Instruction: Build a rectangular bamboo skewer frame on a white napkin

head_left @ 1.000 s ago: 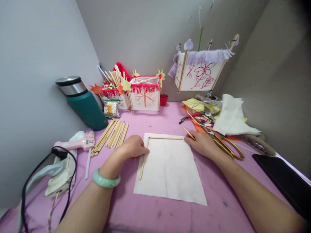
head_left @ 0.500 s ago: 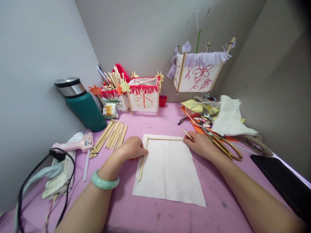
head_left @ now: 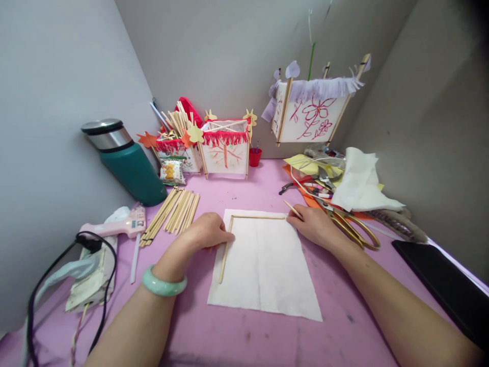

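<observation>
A white paper sheet (head_left: pixel 267 270) lies flat before me, creased down its middle. One thin wooden stick (head_left: pixel 260 217) runs along its top edge; another wooden stick (head_left: pixel 223 265) slants down its left side, and they meet at the upper left corner. My left hand (head_left: pixel 210 232), closed, has its thumb on the left stick, with the other fingers curled at the paper's edge and partly hidden. At the upper right corner, my right hand (head_left: pixel 313 224) grips a loose wooden stick (head_left: pixel 292 209) that points up and left, its fingertips touching the paper near the top stick's end.
Bundled sticks (head_left: pixel 170 216), a pink glue gun (head_left: pixel 126 225) with its cable and a teal bottle (head_left: pixel 132 171) are at left. Paper lanterns (head_left: pixel 225 155) stand behind; another lantern (head_left: pixel 317 114) hangs above. Gold-handled scissors (head_left: pixel 353 232) and a black tablet-like slab (head_left: pixel 439 285) are at right.
Everything sits slightly higher in the view, as the camera has tilted a little. Both hands and the sticks keep nearly the same places.
</observation>
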Demonstrator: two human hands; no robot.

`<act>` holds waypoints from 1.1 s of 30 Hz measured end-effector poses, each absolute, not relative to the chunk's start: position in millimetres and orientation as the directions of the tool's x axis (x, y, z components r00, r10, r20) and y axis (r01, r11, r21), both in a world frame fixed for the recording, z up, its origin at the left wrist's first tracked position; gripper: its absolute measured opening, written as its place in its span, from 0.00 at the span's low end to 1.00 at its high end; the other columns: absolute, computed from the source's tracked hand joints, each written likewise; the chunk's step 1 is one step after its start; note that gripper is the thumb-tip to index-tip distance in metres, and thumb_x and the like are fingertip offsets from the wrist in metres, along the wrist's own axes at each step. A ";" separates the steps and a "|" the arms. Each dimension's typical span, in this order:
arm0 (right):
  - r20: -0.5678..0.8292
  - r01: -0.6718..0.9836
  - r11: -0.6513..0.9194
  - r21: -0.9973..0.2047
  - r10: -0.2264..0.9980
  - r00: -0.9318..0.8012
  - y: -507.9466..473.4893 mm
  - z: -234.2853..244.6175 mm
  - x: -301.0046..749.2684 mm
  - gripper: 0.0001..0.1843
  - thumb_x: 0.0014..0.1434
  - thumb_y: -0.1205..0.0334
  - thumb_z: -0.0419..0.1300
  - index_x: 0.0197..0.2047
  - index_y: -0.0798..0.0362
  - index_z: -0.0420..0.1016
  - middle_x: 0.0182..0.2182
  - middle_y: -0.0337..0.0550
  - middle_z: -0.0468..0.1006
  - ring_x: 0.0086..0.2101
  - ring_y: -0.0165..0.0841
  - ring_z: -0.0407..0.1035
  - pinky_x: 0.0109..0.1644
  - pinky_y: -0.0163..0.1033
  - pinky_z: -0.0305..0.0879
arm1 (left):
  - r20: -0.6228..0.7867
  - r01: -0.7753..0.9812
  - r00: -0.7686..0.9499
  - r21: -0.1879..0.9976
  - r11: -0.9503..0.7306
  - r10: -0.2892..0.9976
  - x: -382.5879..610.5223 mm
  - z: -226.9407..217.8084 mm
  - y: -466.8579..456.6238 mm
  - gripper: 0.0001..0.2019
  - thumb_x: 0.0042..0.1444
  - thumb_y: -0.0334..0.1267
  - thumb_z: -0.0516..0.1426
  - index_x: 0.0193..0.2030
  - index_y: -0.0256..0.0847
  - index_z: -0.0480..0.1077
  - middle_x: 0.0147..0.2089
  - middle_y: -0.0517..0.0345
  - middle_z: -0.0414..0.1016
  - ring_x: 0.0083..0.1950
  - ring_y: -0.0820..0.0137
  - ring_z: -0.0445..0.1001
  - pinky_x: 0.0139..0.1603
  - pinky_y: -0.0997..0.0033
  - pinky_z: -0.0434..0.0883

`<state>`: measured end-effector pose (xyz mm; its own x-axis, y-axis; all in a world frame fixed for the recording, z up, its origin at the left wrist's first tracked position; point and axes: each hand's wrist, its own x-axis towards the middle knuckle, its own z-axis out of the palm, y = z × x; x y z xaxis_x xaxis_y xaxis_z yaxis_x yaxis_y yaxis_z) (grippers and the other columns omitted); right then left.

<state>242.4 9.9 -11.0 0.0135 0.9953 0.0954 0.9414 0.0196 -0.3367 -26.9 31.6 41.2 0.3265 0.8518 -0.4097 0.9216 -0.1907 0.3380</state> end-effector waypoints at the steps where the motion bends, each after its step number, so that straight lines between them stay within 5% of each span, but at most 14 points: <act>1: 0.103 0.942 0.023 -0.335 0.995 0.013 9.8 -10.4 243.2 0.09 0.57 0.60 0.53 0.30 0.52 0.70 0.27 0.40 0.75 0.29 0.32 0.68 0.31 0.33 0.53 | -0.412 0.921 0.332 0.337 -0.197 0.849 -27.6 40.9 32.2 0.16 0.46 0.46 0.52 0.14 0.39 0.65 0.13 0.59 0.65 0.16 0.74 0.65 0.21 0.76 0.64; 6: 0.241 0.943 0.078 -0.325 0.971 0.003 -3.8 8.9 226.4 0.10 0.61 0.60 0.51 0.32 0.53 0.70 0.31 0.43 0.75 0.33 0.33 0.68 0.35 0.34 0.55 | -0.433 0.922 0.324 0.343 -0.178 0.841 -39.0 39.8 36.7 0.15 0.46 0.46 0.52 0.16 0.39 0.66 0.16 0.57 0.69 0.16 0.73 0.66 0.19 0.75 0.64; 10: 0.349 0.742 0.552 -0.381 0.829 -0.438 -30.9 24.7 173.5 0.09 0.63 0.63 0.50 0.35 0.52 0.70 0.32 0.40 0.73 0.33 0.28 0.67 0.37 0.32 0.56 | -0.480 0.888 0.368 0.434 -0.149 0.796 -51.9 39.5 33.7 0.12 0.46 0.44 0.53 0.19 0.39 0.67 0.16 0.58 0.68 0.17 0.71 0.68 0.18 0.75 0.64; 14: 0.257 0.608 0.763 -0.220 0.647 -0.718 -47.6 16.3 121.9 0.08 0.61 0.65 0.50 0.36 0.52 0.70 0.32 0.39 0.74 0.27 0.27 0.64 0.28 0.33 0.51 | -0.486 0.882 0.371 0.452 -0.135 0.792 -57.0 38.3 23.0 0.08 0.43 0.39 0.53 0.21 0.39 0.69 0.14 0.60 0.66 0.17 0.71 0.67 0.17 0.75 0.63; 17: 0.187 0.579 0.804 -0.137 0.595 -0.782 -45.4 4.3 106.3 0.07 0.61 0.66 0.50 0.36 0.53 0.69 0.34 0.38 0.74 0.26 0.26 0.64 0.26 0.34 0.48 | -0.487 0.878 0.365 0.463 -0.120 0.793 -57.3 34.6 17.1 0.06 0.41 0.35 0.52 0.23 0.38 0.69 0.15 0.61 0.67 0.17 0.72 0.67 0.17 0.76 0.63; 28: 0.140 0.497 0.845 -0.196 0.526 -0.839 -34.1 4.5 116.5 0.08 0.62 0.62 0.51 0.35 0.50 0.70 0.34 0.35 0.73 0.30 0.25 0.64 0.30 0.33 0.50 | -0.487 0.839 0.374 0.540 -0.065 0.789 -57.6 30.6 15.4 0.04 0.40 0.34 0.53 0.25 0.39 0.67 0.15 0.63 0.65 0.16 0.72 0.67 0.15 0.77 0.63; 33: 0.088 0.618 0.754 -0.223 0.647 -0.757 -33.6 4.8 120.8 0.09 0.62 0.58 0.52 0.34 0.51 0.70 0.29 0.36 0.75 0.27 0.26 0.66 0.30 0.34 0.49 | -0.460 0.837 0.386 0.540 -0.093 0.799 -58.9 28.7 15.3 0.04 0.39 0.34 0.54 0.25 0.40 0.67 0.17 0.62 0.68 0.17 0.71 0.68 0.15 0.77 0.62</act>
<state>120.8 -33.6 4.8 -0.7574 0.6470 0.0882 0.6181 0.7539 -0.2226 -58.9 15.3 28.7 0.3861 0.7993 -0.4604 0.8368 -0.0935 0.5395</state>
